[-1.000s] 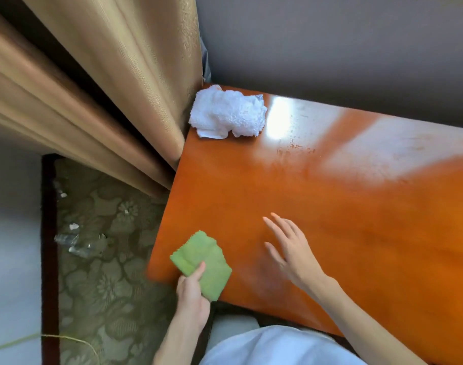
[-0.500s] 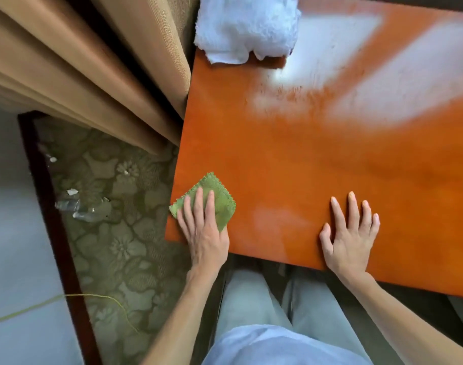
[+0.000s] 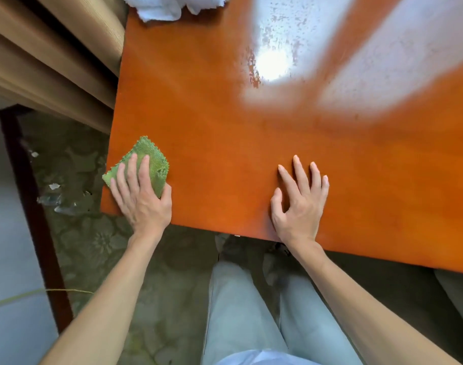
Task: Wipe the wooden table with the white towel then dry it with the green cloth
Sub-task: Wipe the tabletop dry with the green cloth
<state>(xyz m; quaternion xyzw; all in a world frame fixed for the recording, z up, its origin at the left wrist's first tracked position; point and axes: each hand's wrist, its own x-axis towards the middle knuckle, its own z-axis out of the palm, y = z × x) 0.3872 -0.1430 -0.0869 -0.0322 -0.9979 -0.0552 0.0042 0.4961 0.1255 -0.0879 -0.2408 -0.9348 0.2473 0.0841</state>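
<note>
From the head camera we count one wooden table (image 3: 251,154), one green cloth (image 3: 151,164), one white towel (image 3: 170,6) and two bare hands; the table's glossy orange top fills most of the frame, with pale glare patches across its far half; the white towel lies crumpled at the far left corner of the table, partly cut off by the top edge of the frame, well apart from both hands; the green cloth lies at the near left corner of the table, one zigzag-edged corner of it hanging just past the left edge; our left hand (image 3: 139,196) lies palm down on the cloth, its fingers straight and pressing flat over the fabric, the thumb along the cloth's right side, nothing curled round it; our right hand (image 3: 298,206) rests palm down on bare wood near the front edge, fingers spread and straight, holding nothing; both forearms reach in from the bottom of the frame; beside the table we see tan curtains (image 3: 54,56), a patterned green carpet (image 3: 99,246) and our light trousers (image 3: 251,312).
</note>
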